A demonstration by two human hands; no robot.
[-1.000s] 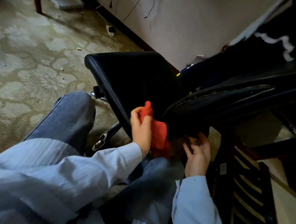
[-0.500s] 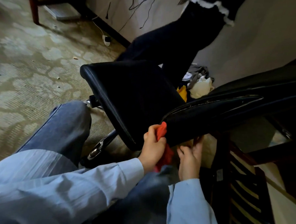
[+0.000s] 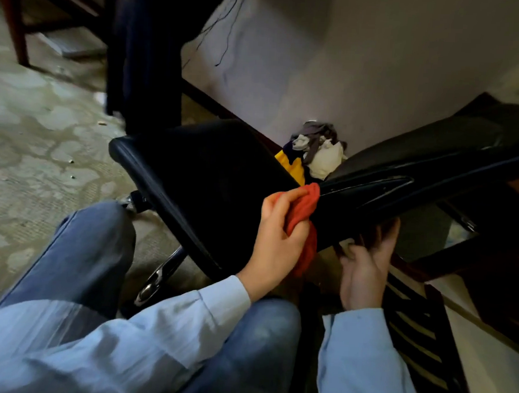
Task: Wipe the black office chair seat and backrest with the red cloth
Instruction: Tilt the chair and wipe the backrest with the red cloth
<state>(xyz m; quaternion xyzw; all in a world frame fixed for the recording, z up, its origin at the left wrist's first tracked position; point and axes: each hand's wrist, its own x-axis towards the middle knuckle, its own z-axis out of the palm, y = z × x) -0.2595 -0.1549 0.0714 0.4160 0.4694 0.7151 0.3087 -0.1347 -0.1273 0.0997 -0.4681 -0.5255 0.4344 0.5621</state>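
Left hand (image 3: 274, 236), clenched round the red cloth (image 3: 304, 207), wipes the crease where seat (image 3: 211, 178) meets backrest (image 3: 403, 186); next stroke probably sweeps along the backrest.

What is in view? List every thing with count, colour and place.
seat: one, black, centre, tilted
backrest: one, glossy black, right of the seat
red cloth: one, red, where seat and backrest meet
chair base: one, chrome, beneath the seat
clothes pile: one, grey, white and yellow, by the wall behind the chair
hanging garment: one, dark, top centre
slatted frame: one, dark wood, lower right
carpet: one, beige patterned, left
jeans legs: two, blue, bottom
left hand: grips the red cloth
right hand: fingers reach up under the backrest
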